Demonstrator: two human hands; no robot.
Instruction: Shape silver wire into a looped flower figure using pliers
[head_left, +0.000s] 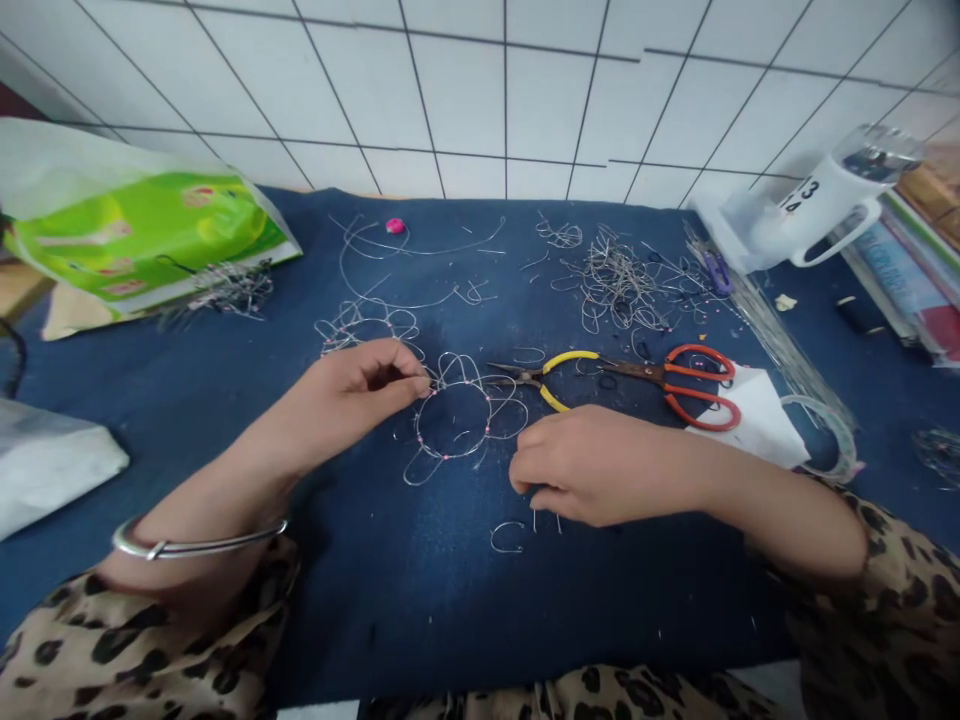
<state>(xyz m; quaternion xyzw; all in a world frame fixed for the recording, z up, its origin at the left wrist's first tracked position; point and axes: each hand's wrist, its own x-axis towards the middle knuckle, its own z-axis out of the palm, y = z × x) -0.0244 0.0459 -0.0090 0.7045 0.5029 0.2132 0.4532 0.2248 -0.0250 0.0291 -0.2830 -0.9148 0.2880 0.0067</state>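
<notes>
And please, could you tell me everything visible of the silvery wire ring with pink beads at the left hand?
The thin, silvery wire ring, metallic in look, is roughly circular, with small pink beads spaced around it. Slender wire loops stand out like petals, mostly along the top and right, with one at lower left. The fingers of the bare left hand pinch it at the upper left. It is roughly level, on or just above the dark blue cloth; which, I cannot tell.

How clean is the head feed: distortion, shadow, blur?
Head view: tile lines on the wall fan outward and the mug leans, probably wide-lens distortion; head view: dark shading beside the left sleeve; head view: the beaded wire ring looks slightly soft.
</notes>
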